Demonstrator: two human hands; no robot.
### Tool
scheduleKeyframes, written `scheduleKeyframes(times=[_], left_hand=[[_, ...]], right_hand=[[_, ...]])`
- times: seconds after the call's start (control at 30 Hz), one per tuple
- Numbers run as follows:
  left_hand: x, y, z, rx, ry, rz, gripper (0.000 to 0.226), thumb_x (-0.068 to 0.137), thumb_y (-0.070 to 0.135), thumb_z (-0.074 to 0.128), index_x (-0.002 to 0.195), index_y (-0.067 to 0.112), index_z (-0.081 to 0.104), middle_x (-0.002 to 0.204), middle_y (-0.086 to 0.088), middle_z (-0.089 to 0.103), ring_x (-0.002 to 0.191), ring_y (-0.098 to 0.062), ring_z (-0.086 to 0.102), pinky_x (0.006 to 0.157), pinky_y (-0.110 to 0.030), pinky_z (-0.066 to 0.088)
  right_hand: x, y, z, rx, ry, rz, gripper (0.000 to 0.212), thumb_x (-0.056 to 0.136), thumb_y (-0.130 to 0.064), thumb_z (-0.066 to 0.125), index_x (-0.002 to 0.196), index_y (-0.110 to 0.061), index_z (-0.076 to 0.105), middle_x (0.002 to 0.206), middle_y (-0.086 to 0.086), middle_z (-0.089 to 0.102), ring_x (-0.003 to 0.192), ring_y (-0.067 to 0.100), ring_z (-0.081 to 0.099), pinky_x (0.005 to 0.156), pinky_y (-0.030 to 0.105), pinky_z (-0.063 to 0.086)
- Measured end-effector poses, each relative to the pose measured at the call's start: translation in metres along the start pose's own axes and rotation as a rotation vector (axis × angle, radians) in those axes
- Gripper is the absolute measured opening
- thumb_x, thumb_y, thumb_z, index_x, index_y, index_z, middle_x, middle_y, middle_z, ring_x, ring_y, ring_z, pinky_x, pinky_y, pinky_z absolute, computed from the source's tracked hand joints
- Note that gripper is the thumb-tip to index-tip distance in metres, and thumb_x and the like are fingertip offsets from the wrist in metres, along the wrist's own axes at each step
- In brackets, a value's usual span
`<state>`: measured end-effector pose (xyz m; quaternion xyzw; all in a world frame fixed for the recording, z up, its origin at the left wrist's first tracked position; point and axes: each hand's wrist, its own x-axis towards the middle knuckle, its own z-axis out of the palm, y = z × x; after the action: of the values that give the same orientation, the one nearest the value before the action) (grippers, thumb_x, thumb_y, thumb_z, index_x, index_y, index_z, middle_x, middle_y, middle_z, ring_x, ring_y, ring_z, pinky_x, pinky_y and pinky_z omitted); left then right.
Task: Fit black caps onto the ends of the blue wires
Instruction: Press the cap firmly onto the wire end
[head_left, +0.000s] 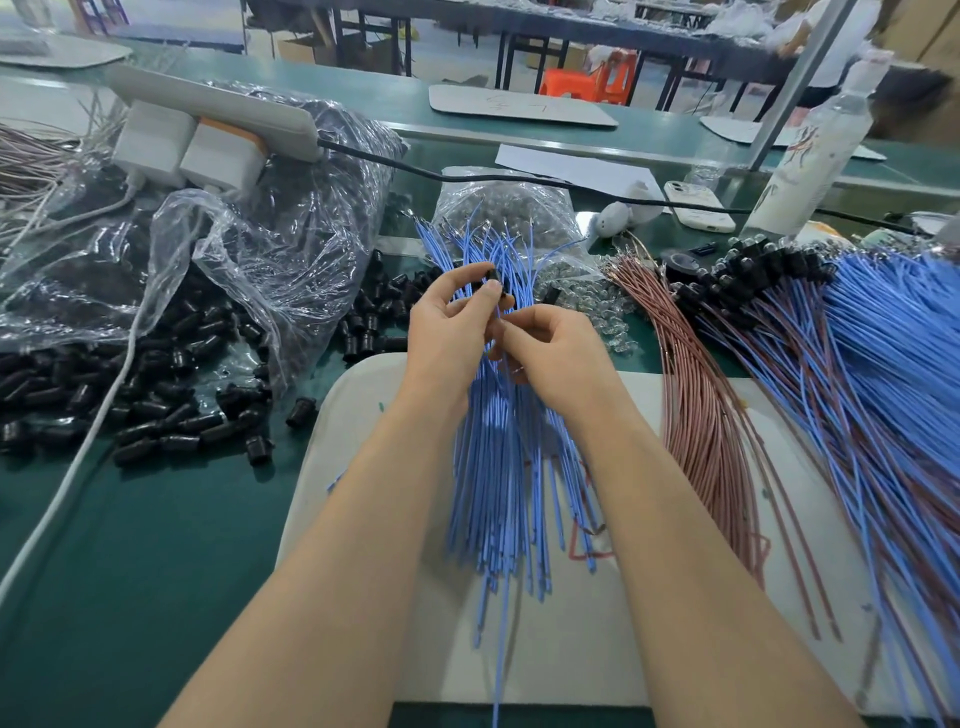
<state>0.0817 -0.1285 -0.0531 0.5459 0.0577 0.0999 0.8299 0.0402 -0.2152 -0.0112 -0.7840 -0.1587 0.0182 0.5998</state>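
One wide-angle head-worn view looks forward and down, close over the left hand (451, 328), right hand (560, 352) and surface (156, 545).

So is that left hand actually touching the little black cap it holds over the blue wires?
Touching. The head view shows the left hand pinching the black cap between thumb and fingertips, with no gap visible.

White phone (702, 207) beside plastic bottle (816, 150)

left hand (451, 319): thumb and fingertips pinch black cap (491, 274) | right hand (553, 351): fingers curled on blue wires (496, 467), touching left hand | forearms (332, 519): bare, converging from near edge of desk (156, 545)
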Motion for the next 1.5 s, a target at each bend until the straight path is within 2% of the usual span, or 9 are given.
scheduleKeyframes(times=[0.3, 0.43, 0.53, 0.7, 0.83, 0.97, 1.17, 1.33, 1.5], left_hand=[[-0.002, -0.001, 0.002, 0.140, -0.001, 0.039, 0.013, 0.089, 0.009, 0.063, 0.102, 0.012, 0.060, 0.079, -0.001, 0.067, 0.066, -0.008, 0.061, 0.055, -0.013, 0.048], [-0.002, -0.002, 0.002, 0.207, -0.026, 0.048, 0.004, 0.088, 0.010, 0.065, 0.091, 0.011, 0.063, 0.077, 0.001, 0.066, 0.056, 0.004, 0.059, 0.052, -0.008, 0.043], [-0.003, -0.003, 0.002, 0.235, -0.058, 0.043, 0.007, 0.087, 0.013, 0.066, 0.083, 0.017, 0.062, 0.073, 0.003, 0.065, 0.052, 0.006, 0.057, 0.053, -0.007, 0.042], [-0.005, -0.002, 0.003, 0.195, -0.057, 0.019, 0.008, 0.088, 0.012, 0.065, 0.083, 0.017, 0.061, 0.073, 0.002, 0.066, 0.056, 0.001, 0.059, 0.055, -0.009, 0.045], [-0.003, -0.001, 0.002, 0.182, 0.002, 0.024, 0.002, 0.090, 0.014, 0.064, 0.088, 0.015, 0.063, 0.081, 0.000, 0.066, 0.074, -0.009, 0.060, 0.060, -0.012, 0.049], [-0.002, -0.001, 0.002, 0.157, 0.025, 0.022, 0.008, 0.090, 0.012, 0.063, 0.094, 0.004, 0.064, 0.075, -0.006, 0.062, 0.067, -0.016, 0.057, 0.057, -0.025, 0.050], [-0.002, -0.001, 0.000, 0.132, 0.012, -0.050, 0.012, 0.091, 0.011, 0.061, 0.082, 0.004, 0.062, 0.059, -0.002, 0.057, 0.048, -0.012, 0.051, 0.044, -0.021, 0.041], [-0.002, -0.001, -0.002, 0.170, -0.053, -0.065, 0.011, 0.092, 0.011, 0.060, 0.091, 0.001, 0.062, 0.066, -0.005, 0.059, 0.051, -0.011, 0.052, 0.049, -0.021, 0.045], [-0.002, -0.002, 0.000, 0.221, -0.069, -0.050, 0.005, 0.092, 0.010, 0.060, 0.088, 0.008, 0.062, 0.074, -0.005, 0.063, 0.060, -0.011, 0.055, 0.056, -0.017, 0.048]], right_hand=[[0.001, 0.003, 0.002, 0.009, 0.096, -0.011, 0.048, 0.091, 0.006, 0.049, 0.057, -0.028, 0.045, 0.031, -0.023, 0.044, 0.032, -0.013, 0.044, 0.038, 0.001, 0.033], [0.001, 0.005, 0.001, -0.009, 0.128, -0.021, 0.048, 0.091, 0.006, 0.049, 0.058, -0.028, 0.044, 0.032, -0.024, 0.044, 0.034, -0.014, 0.045, 0.040, 0.000, 0.034], [0.001, 0.005, 0.000, -0.018, 0.148, -0.031, 0.049, 0.091, 0.008, 0.048, 0.058, -0.028, 0.044, 0.032, -0.024, 0.044, 0.034, -0.014, 0.044, 0.040, 0.000, 0.034], [0.001, 0.004, -0.002, -0.036, 0.132, -0.042, 0.048, 0.091, 0.007, 0.049, 0.059, -0.028, 0.043, 0.032, -0.024, 0.045, 0.034, -0.014, 0.045, 0.041, 0.000, 0.034], [0.003, 0.008, -0.002, -0.063, 0.103, -0.040, 0.045, 0.092, 0.003, 0.051, 0.060, -0.029, 0.045, 0.034, -0.024, 0.047, 0.035, -0.013, 0.045, 0.042, 0.001, 0.035], [0.007, 0.015, -0.003, -0.088, 0.077, -0.042, 0.042, 0.092, -0.002, 0.053, 0.063, -0.031, 0.048, 0.038, -0.024, 0.050, 0.038, -0.013, 0.047, 0.043, 0.002, 0.036], [0.012, 0.024, -0.005, -0.121, 0.085, -0.026, 0.039, 0.092, -0.008, 0.055, 0.063, -0.032, 0.050, 0.041, -0.025, 0.052, 0.040, -0.012, 0.048, 0.045, 0.004, 0.037], [0.013, 0.028, -0.005, -0.122, 0.127, -0.017, 0.040, 0.092, -0.007, 0.055, 0.062, -0.033, 0.051, 0.041, -0.025, 0.052, 0.041, -0.012, 0.049, 0.045, 0.004, 0.038], [0.013, 0.025, -0.004, -0.129, 0.169, -0.006, 0.042, 0.092, -0.005, 0.054, 0.061, -0.032, 0.049, 0.038, -0.025, 0.050, 0.039, -0.012, 0.048, 0.044, 0.003, 0.036]])
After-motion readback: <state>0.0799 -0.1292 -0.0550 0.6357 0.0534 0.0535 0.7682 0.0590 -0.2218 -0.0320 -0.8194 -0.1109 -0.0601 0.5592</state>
